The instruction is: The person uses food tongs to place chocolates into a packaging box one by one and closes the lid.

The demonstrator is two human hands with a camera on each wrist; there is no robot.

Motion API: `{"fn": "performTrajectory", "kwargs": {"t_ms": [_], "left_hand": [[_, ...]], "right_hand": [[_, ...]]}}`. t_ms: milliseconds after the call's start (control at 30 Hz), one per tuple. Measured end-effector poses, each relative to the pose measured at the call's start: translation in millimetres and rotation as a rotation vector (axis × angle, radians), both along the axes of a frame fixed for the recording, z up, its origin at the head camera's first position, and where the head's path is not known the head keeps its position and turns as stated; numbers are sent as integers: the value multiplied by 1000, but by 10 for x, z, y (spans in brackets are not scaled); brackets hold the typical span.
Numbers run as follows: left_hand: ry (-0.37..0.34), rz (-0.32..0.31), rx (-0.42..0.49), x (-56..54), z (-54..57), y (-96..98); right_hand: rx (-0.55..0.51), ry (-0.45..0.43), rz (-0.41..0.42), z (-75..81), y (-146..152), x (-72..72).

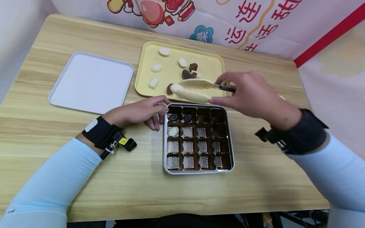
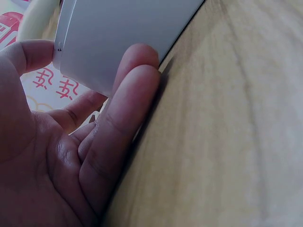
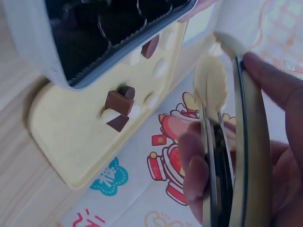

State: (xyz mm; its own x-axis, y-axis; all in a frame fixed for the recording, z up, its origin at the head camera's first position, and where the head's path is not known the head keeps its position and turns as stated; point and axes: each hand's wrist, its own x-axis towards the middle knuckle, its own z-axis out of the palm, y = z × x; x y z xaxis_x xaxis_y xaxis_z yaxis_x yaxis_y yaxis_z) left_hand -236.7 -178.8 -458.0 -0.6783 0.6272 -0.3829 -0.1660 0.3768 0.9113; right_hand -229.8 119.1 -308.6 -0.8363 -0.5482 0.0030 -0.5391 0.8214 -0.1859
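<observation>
A silver-rimmed tin (image 1: 199,172) with a brown compartment insert stands in front of me. Dark chocolates, at least two with swirls, sit in its back row; a white chocolate (image 1: 173,131) is in the second row's left compartment. At the tin's back left corner my left hand (image 1: 145,113) holds it, thumb near the rim, fingers against the outer side wall (image 2: 109,42). My right hand (image 1: 245,91) grips cream-coloured tongs (image 1: 194,95) above the tin's back edge, arms apart. A pale end shows at their tip; whether it is a chocolate I cannot tell.
Behind the tin lies a yellow tray (image 1: 146,85) with several white and brown chocolates, such as a rectangular white one (image 1: 153,83). A white tray (image 1: 91,82) lies at the left. A printed cloth (image 1: 216,19) hangs along the table's back edge.
</observation>
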Motion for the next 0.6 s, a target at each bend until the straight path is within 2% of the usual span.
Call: {"fn": "performTrajectory", "kwargs": {"t_ms": [133,233,467,600], "left_hand": [[-1,2,4,-7,-3,5],[1,7,0,-9,-14,8],[7,3,-6,-8,-13,5],[10,1,-7,-10,-13,-5]], "right_hand": [[8,44,111,45,166,183],[41,102,204,44,259,244],[85,143,406,19,336,187],[160,171,482,22,267,152]]}}
